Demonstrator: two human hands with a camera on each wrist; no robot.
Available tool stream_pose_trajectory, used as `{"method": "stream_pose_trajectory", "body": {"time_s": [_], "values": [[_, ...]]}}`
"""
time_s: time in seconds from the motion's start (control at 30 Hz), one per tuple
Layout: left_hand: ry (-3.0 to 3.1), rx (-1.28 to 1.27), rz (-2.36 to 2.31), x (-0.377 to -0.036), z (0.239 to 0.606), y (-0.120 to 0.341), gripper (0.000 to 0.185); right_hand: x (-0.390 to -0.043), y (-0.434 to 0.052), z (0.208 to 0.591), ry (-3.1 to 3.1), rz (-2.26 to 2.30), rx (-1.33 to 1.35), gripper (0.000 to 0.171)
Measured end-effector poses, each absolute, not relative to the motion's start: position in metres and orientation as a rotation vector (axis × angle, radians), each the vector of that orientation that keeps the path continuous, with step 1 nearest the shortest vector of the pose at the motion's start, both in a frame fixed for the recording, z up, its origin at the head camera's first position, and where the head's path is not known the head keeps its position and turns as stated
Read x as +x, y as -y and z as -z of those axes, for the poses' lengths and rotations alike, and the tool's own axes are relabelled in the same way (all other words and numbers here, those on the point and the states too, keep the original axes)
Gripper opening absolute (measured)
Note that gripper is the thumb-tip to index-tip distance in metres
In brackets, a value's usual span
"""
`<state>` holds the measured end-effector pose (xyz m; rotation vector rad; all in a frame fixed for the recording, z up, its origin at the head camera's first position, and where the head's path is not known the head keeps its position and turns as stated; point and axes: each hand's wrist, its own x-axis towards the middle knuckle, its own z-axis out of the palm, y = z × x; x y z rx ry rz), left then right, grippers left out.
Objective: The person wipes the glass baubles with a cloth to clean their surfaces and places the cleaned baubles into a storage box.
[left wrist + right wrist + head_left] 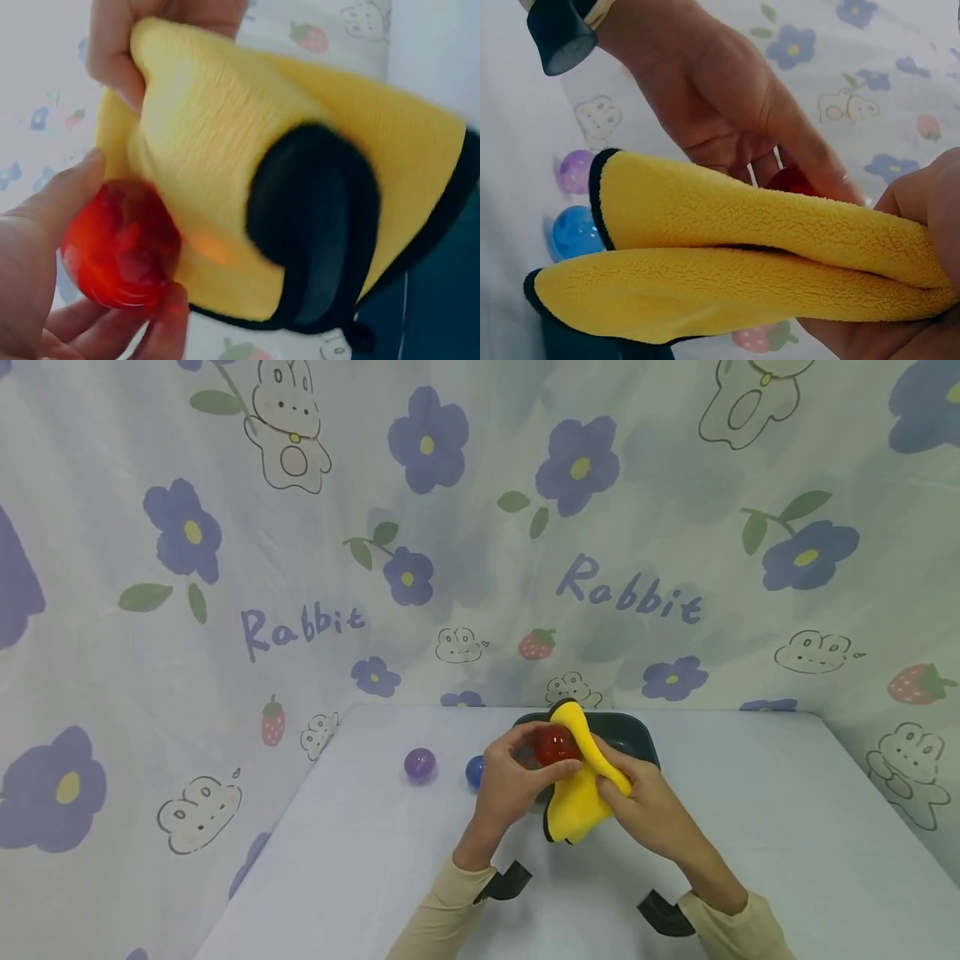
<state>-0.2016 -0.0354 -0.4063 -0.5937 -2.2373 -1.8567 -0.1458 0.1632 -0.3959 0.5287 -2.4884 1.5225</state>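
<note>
Wiping step: left hand (510, 785) pinches red ball (555, 745); right hand (648, 802) grips yellow cloth (581, 777) against it above dark bin (637, 735); next move likely needs ball turned.

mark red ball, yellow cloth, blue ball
red ball (120, 247), left wrist view, centre of its face.
yellow cloth (727, 217), right wrist view, upper fold.
blue ball (574, 231), right wrist view, its middle.
</note>
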Motion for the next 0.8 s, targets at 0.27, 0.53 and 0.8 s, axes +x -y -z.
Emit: {"method": "stream_pose_trajectory", "body": {"time_s": [0.27, 0.53, 0.8], "values": [[2.381, -0.547, 1.719, -0.2045, 0.4066, 0.0436, 0.063, -0.1386, -0.1589, 0.3928, 2.477, -1.424, 0.564, 0.055], [2.405, -0.647, 1.66, -0.2013, 0.4051, 0.0437, 0.049, -0.1359, -0.1591, 0.3922, 2.426, -1.235, 0.621, 0.059], [2.398, -0.763, 1.682, -0.1963, 0.4048, 0.0418, 0.03, -0.1382, -0.1591, 0.3922, 2.41, -1.083, 0.687, 0.061]]}}
